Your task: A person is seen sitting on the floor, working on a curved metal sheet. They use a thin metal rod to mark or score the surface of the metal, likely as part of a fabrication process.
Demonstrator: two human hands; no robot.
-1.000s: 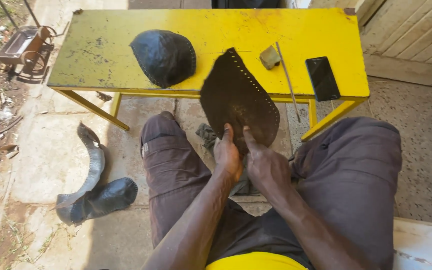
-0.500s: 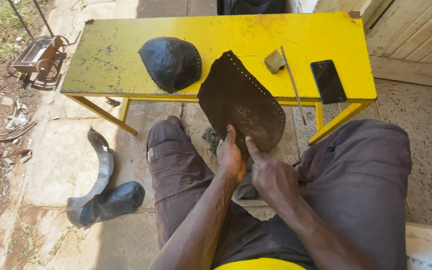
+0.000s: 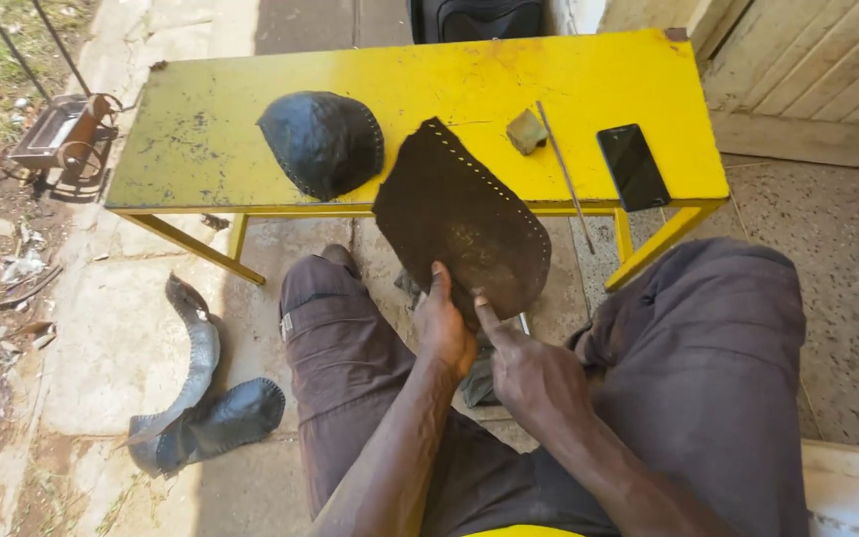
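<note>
Leather [image 3: 464, 224] sits a bit higher vs 1 s ago, top edge now over table [image 3: 201, 149] front, w/ your left hand [image 3: 446, 328] & right hand [image 3: 529, 373] both pinching its bottom edge above your knees, so you're holding it up steady.

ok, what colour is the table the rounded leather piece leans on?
Bright yellow table, scuffed with dark marks; shows best in the head view.

Two bare forearms reaching forward between spread knees, hands side by side and touching, left hand [image 3: 446, 328] pinching with thumb raised, right hand [image 3: 529, 373] with index finger extended forward, other fingers curled
</note>
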